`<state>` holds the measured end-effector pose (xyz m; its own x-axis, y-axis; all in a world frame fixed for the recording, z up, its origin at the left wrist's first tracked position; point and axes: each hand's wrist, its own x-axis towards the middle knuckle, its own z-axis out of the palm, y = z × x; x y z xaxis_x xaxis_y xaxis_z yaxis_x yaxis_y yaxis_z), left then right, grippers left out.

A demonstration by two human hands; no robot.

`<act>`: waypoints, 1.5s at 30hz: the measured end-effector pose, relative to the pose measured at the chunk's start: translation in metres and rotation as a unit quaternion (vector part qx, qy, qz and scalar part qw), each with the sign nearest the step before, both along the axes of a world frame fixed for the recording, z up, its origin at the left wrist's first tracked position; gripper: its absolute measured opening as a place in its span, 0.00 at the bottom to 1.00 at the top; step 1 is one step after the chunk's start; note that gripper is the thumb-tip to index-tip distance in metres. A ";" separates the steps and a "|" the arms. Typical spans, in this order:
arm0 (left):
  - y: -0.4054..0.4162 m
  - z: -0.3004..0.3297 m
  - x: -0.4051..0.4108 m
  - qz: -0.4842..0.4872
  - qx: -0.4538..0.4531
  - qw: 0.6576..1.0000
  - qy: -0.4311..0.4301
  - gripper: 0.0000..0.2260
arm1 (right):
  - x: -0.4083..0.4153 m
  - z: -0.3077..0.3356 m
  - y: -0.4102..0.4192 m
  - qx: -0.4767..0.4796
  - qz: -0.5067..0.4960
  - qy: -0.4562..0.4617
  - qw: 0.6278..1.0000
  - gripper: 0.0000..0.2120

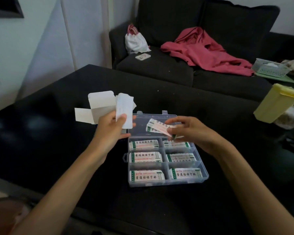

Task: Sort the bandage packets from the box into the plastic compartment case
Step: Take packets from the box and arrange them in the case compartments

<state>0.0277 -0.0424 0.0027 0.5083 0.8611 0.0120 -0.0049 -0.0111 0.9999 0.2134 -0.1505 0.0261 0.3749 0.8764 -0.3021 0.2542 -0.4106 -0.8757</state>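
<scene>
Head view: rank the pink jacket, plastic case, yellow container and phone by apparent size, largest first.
1. pink jacket
2. plastic case, nearer the camera, so its lead over the rest is unsure
3. yellow container
4. phone

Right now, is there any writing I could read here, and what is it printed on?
"普通贴诺宁的", roughly, reads the large black print on the bandage packets in the plastic compartment case; some characters are uncertain.
Small green and red print on those packets: too small to read.
Packets in the right hand: blurred.
Folded leaflet in the left hand: unreadable.
Opened box: no print visible.

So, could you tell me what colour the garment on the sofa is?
Pink-red garment, clearest in the head view.
</scene>
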 end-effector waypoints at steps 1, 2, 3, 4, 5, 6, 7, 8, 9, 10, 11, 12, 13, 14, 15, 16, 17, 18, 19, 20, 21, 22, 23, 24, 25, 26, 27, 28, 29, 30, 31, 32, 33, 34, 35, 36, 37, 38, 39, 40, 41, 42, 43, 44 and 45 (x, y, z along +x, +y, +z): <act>0.001 0.001 -0.004 0.007 0.003 1.000 -0.010 0.09 | -0.002 -0.001 0.005 0.018 0.023 -0.077 0.997 0.09; 0.002 0.002 -0.006 0.010 0.003 1.000 -0.015 0.09 | -0.005 -0.005 0.011 0.034 0.052 -0.136 0.989 0.09; 0.002 0.002 -0.007 0.011 -0.001 1.000 -0.017 0.09 | -0.008 -0.010 0.017 0.044 0.081 -0.172 0.981 0.08; 0.003 0.002 -0.008 0.014 -0.005 1.000 -0.016 0.08 | -0.011 -0.016 0.023 0.048 0.104 -0.190 0.975 0.08; 0.004 0.002 -0.009 0.017 -0.007 1.000 -0.013 0.07 | -0.013 -0.023 0.028 0.047 0.119 -0.198 0.972 0.08; 0.005 0.002 -0.010 0.018 -0.010 1.000 -0.011 0.07 | -0.015 -0.028 0.033 0.047 0.126 -0.202 0.970 0.08; 0.005 0.002 -0.010 0.020 -0.013 1.000 -0.011 0.07 | -0.015 -0.033 0.037 0.047 0.125 -0.203 0.970 0.09; 0.006 0.002 -0.010 0.020 -0.017 1.000 -0.011 0.07 | -0.016 -0.036 0.040 0.048 0.123 -0.201 0.971 0.09; 0.007 0.001 -0.010 0.020 -0.021 1.000 -0.010 0.07 | -0.016 -0.039 0.042 0.048 0.124 -0.200 0.971 0.09; 0.008 0.001 -0.010 0.017 -0.023 1.000 -0.008 0.07 | -0.017 -0.041 0.044 0.046 0.129 -0.205 0.969 0.09; 0.008 0.001 -0.010 0.014 -0.027 1.000 -0.005 0.07 | -0.017 -0.043 0.046 0.042 0.135 -0.218 0.966 0.08; 0.008 0.001 -0.009 0.011 -0.032 0.999 -0.002 0.07 | -0.017 -0.045 0.047 0.040 0.141 -0.235 0.961 0.07; 0.008 0.001 -0.009 0.007 -0.037 0.999 0.000 0.07 | -0.018 -0.046 0.047 0.039 0.144 -0.252 0.956 0.06; 0.008 0.001 -0.009 0.002 -0.042 0.999 0.003 0.08 | -0.018 -0.047 0.047 0.037 0.144 -0.268 0.952 0.05; 0.008 0.001 -0.009 -0.002 -0.047 0.999 0.007 0.10 | -0.018 -0.048 0.048 0.031 0.144 -0.285 0.947 0.04; 0.007 0.002 -0.008 -0.007 -0.050 0.999 0.011 0.11 | -0.017 -0.050 0.048 0.023 0.142 -0.305 0.941 0.04; 0.007 0.002 -0.008 -0.011 -0.050 0.999 0.014 0.13 | -0.017 -0.051 0.048 0.016 0.141 -0.324 0.935 0.04; 0.006 0.002 -0.008 -0.013 -0.049 0.999 0.015 0.14 | -0.017 -0.051 0.048 0.010 0.137 -0.339 0.930 0.05; 0.006 0.001 -0.008 -0.013 -0.049 0.999 0.015 0.14 | -0.018 -0.051 0.049 0.009 0.132 -0.350 0.928 0.05; 0.006 0.001 -0.008 -0.014 -0.049 0.999 0.015 0.14 | -0.018 -0.052 0.049 0.013 0.126 -0.357 0.925 0.04; 0.006 0.001 -0.009 -0.015 -0.049 0.999 0.016 0.14 | -0.018 -0.051 0.050 0.018 0.121 -0.365 0.923 0.04; 0.007 0.000 -0.009 -0.017 -0.051 0.998 0.017 0.14 | -0.018 -0.051 0.050 0.020 0.118 -0.373 0.920 0.05; 0.007 0.000 -0.009 -0.021 -0.055 0.998 0.019 0.13 | -0.018 -0.050 0.050 0.018 0.118 -0.379 0.918 0.07; 0.007 0.000 -0.009 -0.027 -0.060 0.998 0.022 0.13 | -0.018 -0.049 0.050 0.013 0.119 -0.381 0.917 0.07; 0.007 0.000 -0.009 -0.034 -0.065 0.997 0.025 0.13 | -0.018 -0.046 0.050 0.013 0.116 -0.374 0.920 0.06; 0.007 -0.001 -0.010 -0.041 -0.068 0.996 0.029 0.13 | -0.018 -0.043 0.048 0.024 0.103 -0.355 0.929 0.04; 0.007 -0.001 -0.010 -0.049 -0.070 0.996 0.036 0.12 | -0.018 -0.038 0.044 0.043 0.075 -0.322 0.943 0.03; 0.007 -0.001 -0.010 -0.057 -0.072 0.995 0.044 0.12 | -0.020 -0.033 0.040 0.066 0.034 -0.268 0.960 0.04; 0.006 -0.002 -0.010 -0.067 -0.072 0.994 0.054 0.11 | -0.023 -0.027 0.034 0.085 -0.011 -0.196 0.977 0.06; 0.006 -0.002 -0.009 -0.078 -0.072 0.992 0.063 0.11 | -0.025 -0.023 0.028 0.090 -0.047 -0.116 0.988 0.08; 0.005 -0.003 -0.008 -0.088 -0.074 0.991 0.072 0.11 | -0.029 -0.018 0.023 0.082 -0.068 -0.044 0.993 0.11; 0.004 -0.003 -0.007 -0.099 -0.075 0.989 0.080 0.11 | -0.032 -0.015 0.018 0.068 -0.074 0.007 0.995 0.13; 0.001 -0.003 -0.005 -0.110 -0.075 0.987 0.089 0.12 | -0.036 -0.014 0.014 0.054 -0.069 0.036 0.995 0.14; -0.001 -0.004 -0.002 -0.122 -0.074 0.985 0.101 0.12 | -0.039 -0.014 0.013 0.045 -0.064 0.046 0.996 0.14; -0.004 -0.004 0.000 -0.135 -0.072 0.982 0.111 0.12 | -0.041 -0.016 0.012 0.042 -0.064 0.043 0.996 0.13; -0.007 -0.004 0.002 -0.147 -0.073 0.980 0.116 0.11 | -0.041 -0.017 0.011 0.047 -0.075 0.035 0.996 0.12; -0.009 -0.005 0.004 -0.156 -0.082 0.978 0.115 0.10 | -0.042 -0.019 0.011 0.056 -0.090 0.027 0.994 0.11; -0.011 -0.004 0.006 -0.162 -0.099 0.976 0.106 0.08 | -0.042 -0.021 0.010 0.065 -0.106 0.026 0.992 0.10; -0.011 -0.004 0.007 -0.163 -0.122 0.975 0.092 0.06 | -0.041 -0.022 0.010 0.071 -0.120 0.034 0.990 0.09; -0.012 -0.003 0.008 -0.162 -0.145 0.973 0.077 0.06 | -0.040 -0.023 0.010 0.074 -0.130 0.048 0.988 0.08; -0.012 -0.002 0.008 -0.163 -0.154 0.972 0.068 0.06 | -0.039 -0.024 0.010 0.074 -0.135 0.065 0.986 0.08; -0.011 -0.002 0.008 -0.167 -0.146 0.972 0.070 0.06 | -0.039 -0.024 0.010 0.073 -0.138 0.080 0.984 0.08; -0.011 -0.003 0.008 -0.170 -0.129 0.974 0.078 0.07 | -0.038 -0.024 0.010 0.072 -0.139 0.092 0.983 0.09; -0.011 -0.003 0.009 -0.168 -0.112 0.975 0.087 0.07 | -0.038 -0.024 0.011 0.069 -0.136 0.099 0.983 0.09; -0.012 -0.004 0.009 -0.162 -0.099 0.977 0.093 0.06 | -0.037 -0.024 0.011 0.067 -0.132 0.103 0.984 0.10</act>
